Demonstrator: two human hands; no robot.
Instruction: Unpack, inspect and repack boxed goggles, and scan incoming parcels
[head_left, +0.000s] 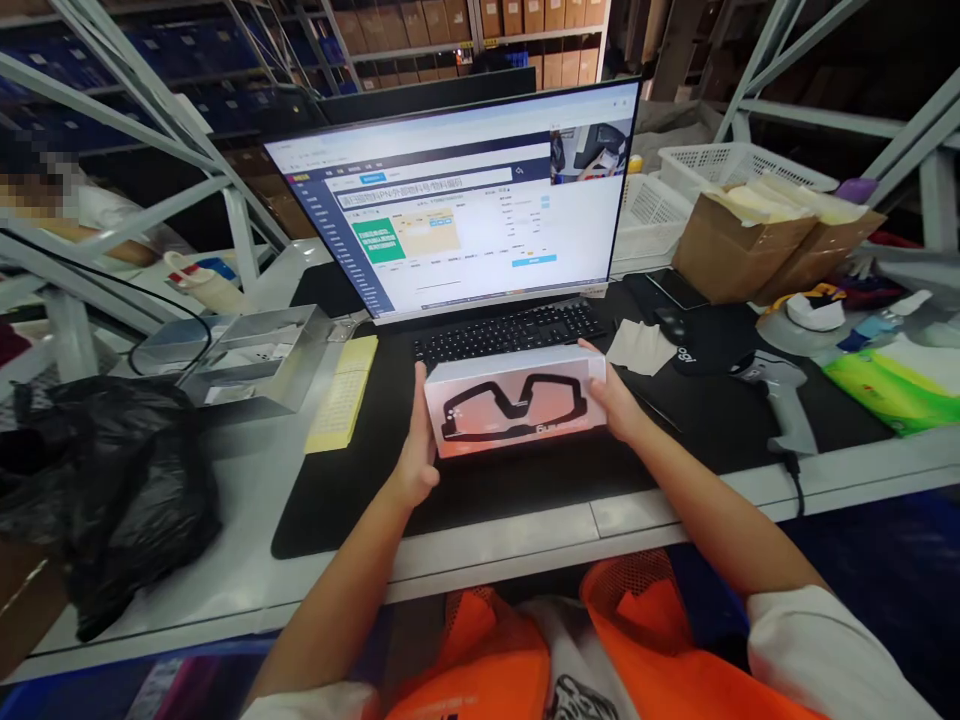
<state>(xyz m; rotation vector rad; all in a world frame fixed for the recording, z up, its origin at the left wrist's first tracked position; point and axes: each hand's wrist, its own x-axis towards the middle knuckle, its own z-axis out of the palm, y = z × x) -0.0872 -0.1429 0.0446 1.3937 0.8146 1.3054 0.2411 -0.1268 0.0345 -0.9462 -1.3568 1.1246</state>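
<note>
A long white and pinkish-orange box (487, 455) printed with a black glasses-like outline is held up above the black desk mat (330, 510). My left hand (415, 455) grips its left end, and my right hand (616, 402) grips its right end, thumb on the printed face. Just behind the box lies a black keyboard (517, 330), partly covered by it. Beyond that stands a lit monitor (465, 210) showing a web page with a small camera picture in its upper right corner.
Left of the mat are a yellow notepad (341, 395), a grey tray (262, 360) and a black plastic bag (112, 490). On the right lie a barcode scanner (780, 400), a mouse (670, 325), white paper (641, 347), a green packet (892, 390) and cardboard boxes (739, 245). Another person (112, 215) is at far left.
</note>
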